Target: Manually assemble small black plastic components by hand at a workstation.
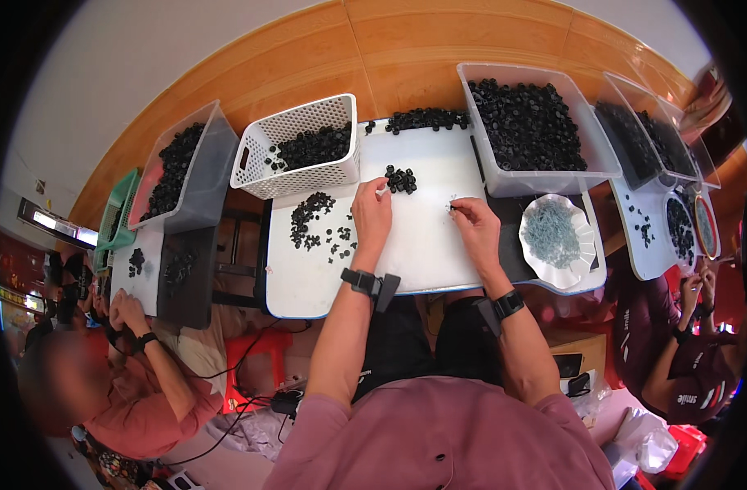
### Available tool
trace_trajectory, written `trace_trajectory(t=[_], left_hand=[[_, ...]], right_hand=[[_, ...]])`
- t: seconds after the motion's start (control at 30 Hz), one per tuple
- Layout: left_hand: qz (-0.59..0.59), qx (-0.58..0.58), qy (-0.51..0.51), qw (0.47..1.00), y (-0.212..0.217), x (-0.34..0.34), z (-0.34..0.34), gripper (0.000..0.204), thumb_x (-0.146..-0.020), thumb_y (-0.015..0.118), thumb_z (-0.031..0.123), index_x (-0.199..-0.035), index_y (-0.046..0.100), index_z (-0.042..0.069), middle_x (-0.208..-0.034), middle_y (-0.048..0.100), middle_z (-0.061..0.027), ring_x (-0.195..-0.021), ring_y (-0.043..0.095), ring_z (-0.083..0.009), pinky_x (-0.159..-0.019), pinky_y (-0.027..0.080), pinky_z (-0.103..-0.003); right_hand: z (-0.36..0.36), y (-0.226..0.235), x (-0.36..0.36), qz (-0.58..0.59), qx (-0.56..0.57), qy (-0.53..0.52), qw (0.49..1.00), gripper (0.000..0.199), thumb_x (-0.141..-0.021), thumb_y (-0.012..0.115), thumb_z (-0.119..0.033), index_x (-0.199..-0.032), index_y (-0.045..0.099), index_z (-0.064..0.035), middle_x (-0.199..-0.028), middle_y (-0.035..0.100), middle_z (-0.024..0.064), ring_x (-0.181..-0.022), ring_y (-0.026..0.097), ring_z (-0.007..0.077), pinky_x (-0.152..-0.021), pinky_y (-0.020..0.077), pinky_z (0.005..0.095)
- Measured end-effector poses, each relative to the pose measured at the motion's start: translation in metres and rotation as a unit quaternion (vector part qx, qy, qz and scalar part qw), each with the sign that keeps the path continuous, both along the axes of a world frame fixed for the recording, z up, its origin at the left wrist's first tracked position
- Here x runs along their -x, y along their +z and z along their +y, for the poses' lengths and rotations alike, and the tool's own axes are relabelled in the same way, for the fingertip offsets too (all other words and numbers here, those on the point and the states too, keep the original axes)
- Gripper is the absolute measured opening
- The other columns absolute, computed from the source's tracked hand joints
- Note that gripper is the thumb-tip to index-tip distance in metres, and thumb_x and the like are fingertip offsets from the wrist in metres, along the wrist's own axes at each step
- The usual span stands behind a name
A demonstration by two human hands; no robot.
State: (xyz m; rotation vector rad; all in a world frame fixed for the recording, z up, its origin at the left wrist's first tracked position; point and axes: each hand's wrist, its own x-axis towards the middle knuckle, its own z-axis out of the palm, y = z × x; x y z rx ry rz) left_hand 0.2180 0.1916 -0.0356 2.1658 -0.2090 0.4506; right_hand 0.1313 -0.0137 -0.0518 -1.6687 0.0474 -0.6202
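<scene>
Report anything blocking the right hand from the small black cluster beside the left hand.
Nothing visible blocks it: white work surface lies between the right hand and the black cluster. The left hand is at the cluster's left, off that path.

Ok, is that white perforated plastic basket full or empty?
Partly full: small roundish black pieces lie heaped in the white perforated plastic basket, mostly toward its right.

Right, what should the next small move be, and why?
I'd probably have the left hand pick one black piece from the small pile: it is right beside that pile, while the right hand appears to pinch a tiny dark piece, too small to identify, over the white board.
</scene>
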Motion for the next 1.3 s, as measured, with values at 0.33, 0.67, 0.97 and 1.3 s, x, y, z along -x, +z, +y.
trace_trajectory(t=[0.33,0.67,0.97,1.3], left_hand=[[0.066,-0.085,-0.039,0.993,0.001,-0.023,0.013,0.024,-0.087,0.078,0.018,-0.105,0.077,0.003,-0.094,0.071,-0.0148,-0.083,0.068,-0.0301,-0.076,0.053,-0.041],[0.080,-0.139,-0.030,0.987,0.011,-0.036,0.006,0.030,-0.088,0.077,0.028,-0.104,0.080,0.003,-0.089,0.076,-0.0157,-0.081,0.072,-0.0321,-0.077,0.055,-0.041],[0.148,-0.158,-0.029,0.976,0.033,-0.020,0.007,0.029,-0.089,0.077,0.028,-0.105,0.078,0.005,-0.094,0.078,-0.0136,-0.090,0.074,-0.0324,-0.081,0.057,-0.042],[0.038,-0.034,-0.171,0.984,0.022,0.020,0.016,0.023,-0.085,0.077,0.001,-0.108,0.076,0.002,-0.103,0.074,-0.0123,-0.084,0.073,-0.0242,-0.079,0.059,-0.034]], right_hand=[[0.002,0.012,0.006,0.021,0.051,-0.011,0.998,0.016,-0.087,0.071,0.003,-0.103,0.074,0.0004,-0.097,0.073,0.0105,-0.080,0.072,0.0190,-0.074,0.0568,0.0292],[0.002,0.012,0.004,0.028,0.058,-0.008,0.998,0.013,-0.088,0.072,0.001,-0.100,0.073,-0.0001,-0.095,0.072,0.0102,-0.076,0.071,0.0189,-0.070,0.0558,0.0296],[0.002,0.009,0.004,0.034,0.067,-0.011,0.997,0.014,-0.087,0.073,0.000,-0.100,0.074,-0.0008,-0.094,0.072,0.0105,-0.073,0.070,0.0191,-0.067,0.0541,0.0299],[0.005,0.017,0.007,0.049,0.061,-0.003,0.997,0.014,-0.089,0.073,-0.002,-0.103,0.075,-0.0002,-0.090,0.073,0.0066,-0.072,0.064,0.0117,-0.068,0.0517,0.0269]])
